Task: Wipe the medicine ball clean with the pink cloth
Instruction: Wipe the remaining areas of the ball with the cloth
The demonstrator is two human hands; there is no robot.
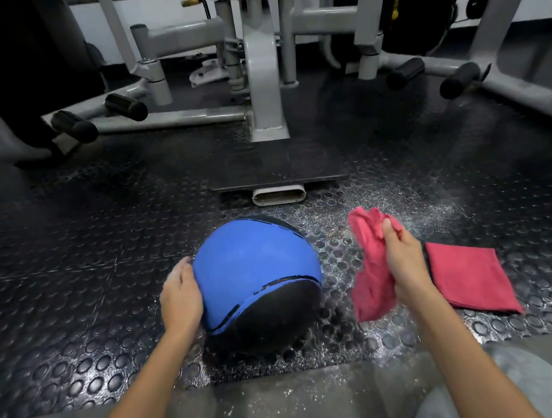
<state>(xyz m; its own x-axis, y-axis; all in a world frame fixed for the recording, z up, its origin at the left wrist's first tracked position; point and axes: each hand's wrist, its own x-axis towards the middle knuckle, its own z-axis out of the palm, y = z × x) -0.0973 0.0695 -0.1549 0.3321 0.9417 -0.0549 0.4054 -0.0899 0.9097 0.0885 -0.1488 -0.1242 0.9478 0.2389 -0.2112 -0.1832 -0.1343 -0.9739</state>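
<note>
- A gym floor of black studded rubber matting (70, 262), scattered with pale specks near the person, runs up to the grey steel frame of a weight machine (263, 75) with black foam roller pads.
- The blue and black medicine ball (257, 278) sits on the matting just in front of the person's knees.
- The left hand (180, 297) rests flat against the ball's left side, fingers relaxed and spread over the curve.
- The right hand (404, 264) is raised beside the ball, apart from it, fingers closed round a bunched pink cloth (371, 267) that hangs below the fist.
- A second, folded pink cloth (470, 277) lies flat on the matting just right of that hand.
</note>
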